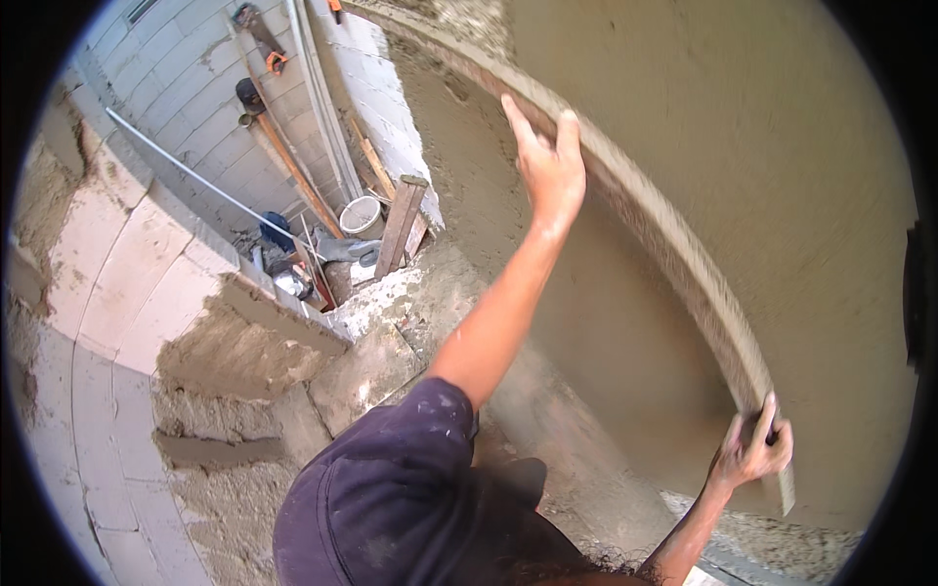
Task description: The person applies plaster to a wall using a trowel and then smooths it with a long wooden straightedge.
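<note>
Two hands, one straightedge on a wet plastered wall.
Left hand (549,166) grips the straightedge (674,244) near its upper end; right hand (752,451) clenches its lower end. The straightedge lies diagonally against the wall (782,146). One white bucket (362,215) stands well apart, among leaning boards.
</note>
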A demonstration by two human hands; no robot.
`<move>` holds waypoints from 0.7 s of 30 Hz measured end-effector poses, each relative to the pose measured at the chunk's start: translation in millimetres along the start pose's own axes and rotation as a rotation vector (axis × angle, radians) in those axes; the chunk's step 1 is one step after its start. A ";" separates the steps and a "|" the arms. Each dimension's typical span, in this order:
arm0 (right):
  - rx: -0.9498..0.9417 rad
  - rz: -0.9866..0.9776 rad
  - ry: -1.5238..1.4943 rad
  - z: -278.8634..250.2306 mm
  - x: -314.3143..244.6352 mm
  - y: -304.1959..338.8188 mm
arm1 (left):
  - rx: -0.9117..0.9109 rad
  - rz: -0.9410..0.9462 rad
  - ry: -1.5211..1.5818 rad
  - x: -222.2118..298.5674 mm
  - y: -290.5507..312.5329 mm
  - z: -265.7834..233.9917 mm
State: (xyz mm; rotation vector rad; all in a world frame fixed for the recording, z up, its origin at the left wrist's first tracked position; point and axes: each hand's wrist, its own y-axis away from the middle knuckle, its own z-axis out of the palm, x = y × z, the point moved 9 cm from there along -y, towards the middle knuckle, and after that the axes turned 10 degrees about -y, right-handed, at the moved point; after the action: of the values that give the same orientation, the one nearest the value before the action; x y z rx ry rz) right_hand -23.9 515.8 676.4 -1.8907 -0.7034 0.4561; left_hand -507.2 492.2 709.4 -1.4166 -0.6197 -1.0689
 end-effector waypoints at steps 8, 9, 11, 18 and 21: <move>-0.196 -0.023 -0.020 -66.7 7.8 -4.2 | -0.117 -0.423 -0.044 -9.7 78.9 -42.3; -0.213 -0.034 -0.013 -61.6 7.7 0.4 | -0.125 -0.471 -0.022 -29.9 90.8 -42.9; -0.248 -0.049 -0.011 -46.1 8.3 8.0 | -0.137 -0.549 0.023 -66.4 103.8 -41.2; -0.512 -0.040 -0.031 20.6 15.6 45.3 | -0.134 -0.680 0.066 -180.8 139.5 -12.9; -0.567 -0.054 -0.023 40.9 13.7 64.2 | -0.162 -0.705 0.014 -209.0 142.6 -3.4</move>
State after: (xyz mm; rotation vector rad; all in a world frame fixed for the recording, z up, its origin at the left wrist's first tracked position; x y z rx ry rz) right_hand -20.9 533.4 601.1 -2.3872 -0.9696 0.2570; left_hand -475.9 511.3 459.0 -1.3515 -1.0854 -1.7077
